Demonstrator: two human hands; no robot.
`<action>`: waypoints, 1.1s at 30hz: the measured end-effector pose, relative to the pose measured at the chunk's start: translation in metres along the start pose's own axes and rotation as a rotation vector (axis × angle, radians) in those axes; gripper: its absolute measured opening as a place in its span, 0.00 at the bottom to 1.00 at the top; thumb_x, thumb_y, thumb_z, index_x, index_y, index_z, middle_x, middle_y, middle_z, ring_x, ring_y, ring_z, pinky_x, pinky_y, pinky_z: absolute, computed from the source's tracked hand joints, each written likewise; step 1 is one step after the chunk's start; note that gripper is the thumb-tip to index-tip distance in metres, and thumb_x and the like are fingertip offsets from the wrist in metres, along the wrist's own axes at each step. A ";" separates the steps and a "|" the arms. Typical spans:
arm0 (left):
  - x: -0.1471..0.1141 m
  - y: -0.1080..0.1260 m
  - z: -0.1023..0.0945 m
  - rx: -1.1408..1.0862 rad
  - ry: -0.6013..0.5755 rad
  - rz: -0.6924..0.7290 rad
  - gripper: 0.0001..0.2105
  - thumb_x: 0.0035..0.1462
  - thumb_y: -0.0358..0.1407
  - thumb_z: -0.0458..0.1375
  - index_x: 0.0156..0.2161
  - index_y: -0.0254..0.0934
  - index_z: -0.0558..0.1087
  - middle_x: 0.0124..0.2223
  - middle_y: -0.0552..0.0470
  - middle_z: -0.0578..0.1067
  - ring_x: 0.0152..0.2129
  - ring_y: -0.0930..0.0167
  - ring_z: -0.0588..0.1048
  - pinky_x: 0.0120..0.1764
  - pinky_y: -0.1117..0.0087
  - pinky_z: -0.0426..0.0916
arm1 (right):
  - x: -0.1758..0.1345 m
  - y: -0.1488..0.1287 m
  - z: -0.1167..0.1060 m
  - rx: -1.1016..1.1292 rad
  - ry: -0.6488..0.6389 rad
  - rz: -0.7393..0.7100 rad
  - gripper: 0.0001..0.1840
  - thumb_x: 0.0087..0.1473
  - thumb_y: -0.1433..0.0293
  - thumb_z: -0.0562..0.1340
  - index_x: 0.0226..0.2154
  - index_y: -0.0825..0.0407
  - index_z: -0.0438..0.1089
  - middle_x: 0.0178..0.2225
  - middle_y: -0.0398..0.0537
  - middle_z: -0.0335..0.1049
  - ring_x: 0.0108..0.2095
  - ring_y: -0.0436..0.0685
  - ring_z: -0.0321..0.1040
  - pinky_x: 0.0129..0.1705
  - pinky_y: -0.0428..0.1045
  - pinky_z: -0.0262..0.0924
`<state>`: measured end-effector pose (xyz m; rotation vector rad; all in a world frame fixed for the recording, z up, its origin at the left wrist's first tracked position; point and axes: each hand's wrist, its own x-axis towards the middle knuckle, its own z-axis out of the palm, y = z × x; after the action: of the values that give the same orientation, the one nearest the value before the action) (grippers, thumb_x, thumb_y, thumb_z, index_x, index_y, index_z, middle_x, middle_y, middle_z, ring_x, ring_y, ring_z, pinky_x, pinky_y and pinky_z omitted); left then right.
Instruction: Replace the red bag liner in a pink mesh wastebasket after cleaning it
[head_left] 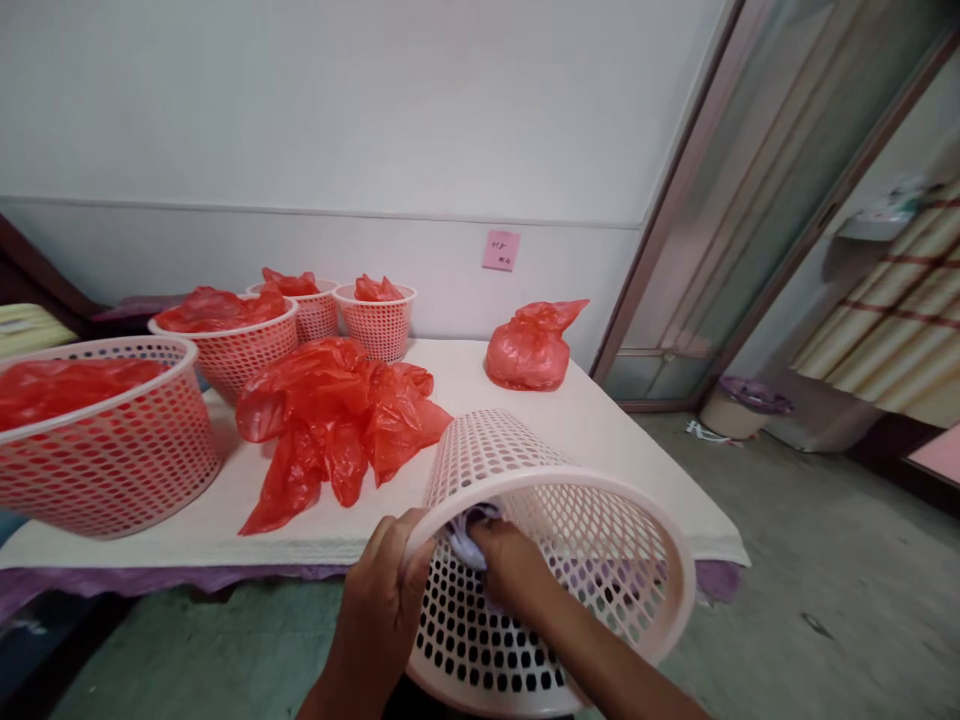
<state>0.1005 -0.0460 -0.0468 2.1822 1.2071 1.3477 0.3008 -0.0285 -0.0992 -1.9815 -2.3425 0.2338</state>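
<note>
Gripping a pale basket (681,575) by the left of its rim with the left hand (386,600), and holding it tipped on its side at the near edge of the bench (615,425), with its mouth turned away from the bench. Reaching into that mouth with the right hand (517,575), and clutching a light cloth (463,545) against the inner side (losing sight of the fingertips in its folds). Working just beside a heap of loose red bags (337,420), with four more baskets (180,352) of red plastic to the left, and with a bulging red bag (529,350) near the wall (337,100), below a pink note (501,251).

Likely risking a slip from here: trusting the basket largely to one grip on the rim, overhanging the floor (787,550) with the lower part of the mouth, and so courting a twist or a drop under too hard a push from inside. Possibly inviting a snag, too, by dragging soft folds across the open lattice. Perhaps also crowding the loose bags, and chancing sweeping one across the bench by letting the basket's flank swing left.
</note>
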 end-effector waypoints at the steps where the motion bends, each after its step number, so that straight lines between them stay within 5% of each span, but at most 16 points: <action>1: 0.003 -0.002 -0.001 0.019 0.009 0.012 0.10 0.66 0.35 0.48 0.50 0.41 0.67 0.40 0.52 0.73 0.39 0.72 0.74 0.42 0.72 0.68 | -0.010 -0.008 0.002 0.054 -0.018 -0.049 0.25 0.44 0.77 0.62 0.47 0.46 0.69 0.45 0.50 0.74 0.44 0.58 0.72 0.44 0.47 0.62; 5: 0.017 -0.009 -0.004 0.045 0.032 -0.003 0.12 0.66 0.37 0.47 0.49 0.38 0.68 0.41 0.50 0.75 0.41 0.70 0.74 0.43 0.71 0.67 | -0.057 -0.033 0.012 0.278 0.000 -0.170 0.20 0.53 0.74 0.58 0.48 0.44 0.69 0.44 0.49 0.75 0.41 0.56 0.73 0.40 0.46 0.63; 8: 0.029 -0.007 -0.006 0.039 0.028 -0.089 0.14 0.66 0.41 0.46 0.47 0.37 0.70 0.42 0.49 0.76 0.39 0.70 0.75 0.42 0.71 0.67 | -0.082 -0.036 0.026 0.182 0.185 -0.160 0.16 0.59 0.71 0.56 0.48 0.41 0.70 0.41 0.48 0.75 0.39 0.57 0.72 0.39 0.49 0.65; 12: 0.042 0.001 -0.008 -0.010 -0.011 -0.163 0.15 0.65 0.44 0.47 0.46 0.38 0.71 0.40 0.50 0.76 0.38 0.69 0.74 0.42 0.69 0.67 | -0.087 -0.030 0.044 -0.034 0.465 -0.282 0.12 0.53 0.67 0.64 0.43 0.43 0.72 0.39 0.51 0.75 0.38 0.65 0.71 0.39 0.58 0.67; 15: 0.047 0.006 -0.009 -0.050 -0.034 -0.160 0.15 0.65 0.45 0.47 0.46 0.39 0.71 0.40 0.51 0.74 0.39 0.68 0.72 0.44 0.68 0.65 | -0.081 -0.032 0.048 -0.018 0.537 -0.297 0.14 0.52 0.67 0.65 0.44 0.45 0.73 0.41 0.53 0.75 0.38 0.66 0.71 0.38 0.59 0.68; 19: 0.035 0.012 -0.006 -0.122 0.012 -0.273 0.16 0.64 0.47 0.49 0.46 0.39 0.72 0.40 0.51 0.73 0.40 0.67 0.71 0.44 0.66 0.65 | -0.073 -0.049 0.027 0.141 0.477 -0.286 0.26 0.46 0.68 0.66 0.50 0.51 0.70 0.44 0.60 0.73 0.40 0.69 0.70 0.39 0.60 0.69; 23: 0.008 0.014 0.003 -0.257 0.039 -0.417 0.18 0.65 0.47 0.47 0.52 0.42 0.68 0.45 0.51 0.74 0.43 0.66 0.72 0.44 0.66 0.66 | -0.063 -0.066 -0.008 0.422 0.365 -0.279 0.35 0.46 0.68 0.64 0.58 0.55 0.61 0.52 0.63 0.67 0.49 0.67 0.67 0.50 0.60 0.66; 27: -0.007 0.001 0.004 -0.142 0.038 -0.253 0.15 0.66 0.41 0.45 0.50 0.40 0.69 0.43 0.49 0.72 0.43 0.66 0.71 0.45 0.65 0.66 | -0.057 -0.068 -0.010 0.451 0.165 -0.260 0.31 0.50 0.71 0.61 0.58 0.53 0.62 0.52 0.61 0.69 0.48 0.64 0.69 0.49 0.56 0.66; 30: -0.006 -0.008 0.001 -0.046 0.041 -0.075 0.13 0.66 0.36 0.46 0.52 0.40 0.67 0.45 0.47 0.72 0.44 0.67 0.71 0.48 0.64 0.66 | -0.057 -0.055 0.003 0.225 -0.020 -0.201 0.21 0.53 0.73 0.60 0.51 0.51 0.70 0.46 0.59 0.73 0.43 0.65 0.73 0.43 0.55 0.68; 33: -0.002 -0.005 0.001 -0.045 0.034 -0.008 0.13 0.66 0.34 0.47 0.53 0.41 0.66 0.45 0.48 0.73 0.45 0.68 0.72 0.48 0.66 0.66 | -0.052 -0.034 0.005 0.021 -0.056 -0.106 0.18 0.56 0.76 0.56 0.48 0.49 0.71 0.45 0.58 0.74 0.42 0.63 0.74 0.41 0.53 0.68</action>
<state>0.0984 -0.0446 -0.0516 2.1303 1.1849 1.4005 0.2756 -0.0857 -0.0962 -1.8578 -2.4600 0.3108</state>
